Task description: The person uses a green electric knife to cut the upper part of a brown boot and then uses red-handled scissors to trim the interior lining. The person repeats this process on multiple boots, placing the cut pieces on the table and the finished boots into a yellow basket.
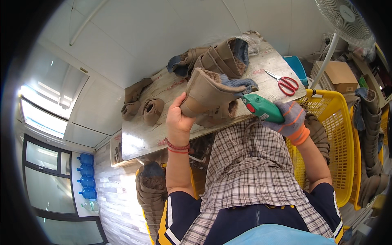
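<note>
My bare left hand [179,116] is closed on a brown boot upper [208,93] with fleecy lining and a loose blue-grey flap. It holds the upper raised over the near edge of the table. In a grey and orange glove, my right hand [291,121] wraps round a green handheld power cutter [264,108] with a red button. The cutter's nose is at the edge of the upper, by the blue-grey flap; its blade is too small to make out. Behind lie stacked boot uppers [222,57]. Red-handled scissors [287,85] rest on the table, right of the upper.
More brown pieces [153,111] sit on the table's left part. A yellow basket [332,143] stands close on my right, and stacked uppers [151,181] are low on my left. Behind the basket are a white fan [347,14], a cardboard box [338,75] and a blue bin [296,67].
</note>
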Motion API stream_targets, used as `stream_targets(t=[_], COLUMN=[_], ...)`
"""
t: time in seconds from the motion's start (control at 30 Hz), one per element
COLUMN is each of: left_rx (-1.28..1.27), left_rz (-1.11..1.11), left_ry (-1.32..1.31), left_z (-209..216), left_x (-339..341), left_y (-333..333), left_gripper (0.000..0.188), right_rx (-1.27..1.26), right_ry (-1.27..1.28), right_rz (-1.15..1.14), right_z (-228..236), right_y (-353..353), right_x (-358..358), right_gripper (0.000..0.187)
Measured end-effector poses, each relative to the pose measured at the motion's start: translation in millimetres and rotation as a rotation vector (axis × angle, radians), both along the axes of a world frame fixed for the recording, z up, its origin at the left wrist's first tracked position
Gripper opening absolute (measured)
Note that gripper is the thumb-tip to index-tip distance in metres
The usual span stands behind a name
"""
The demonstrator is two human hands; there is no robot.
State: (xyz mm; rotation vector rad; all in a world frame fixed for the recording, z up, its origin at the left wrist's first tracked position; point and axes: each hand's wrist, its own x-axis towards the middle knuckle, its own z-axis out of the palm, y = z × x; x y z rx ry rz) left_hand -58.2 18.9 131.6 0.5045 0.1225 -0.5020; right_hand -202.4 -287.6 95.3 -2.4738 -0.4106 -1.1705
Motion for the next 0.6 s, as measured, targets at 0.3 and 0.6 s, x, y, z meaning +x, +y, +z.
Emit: stream_targets(t=[0.3,0.6], left_rx=[-0.115,0.027], left_rz=[0.066,0.175], left_ry=[-0.31,-0.665], left_z=[-9.8,-29.1], left_x=[-17.2,-31.2], left_y=[-21.2,-40.0], left_gripper=[0.037,0.039], right_rx=[0.16,0.589], right_ry=[0.073,0.359], right_rz=[0.044,0.154], right_z=[6.6,3.5], right_y=[14.4,30.4], right_x=[0.0,3.1], right_gripper=[0.048,0.05])
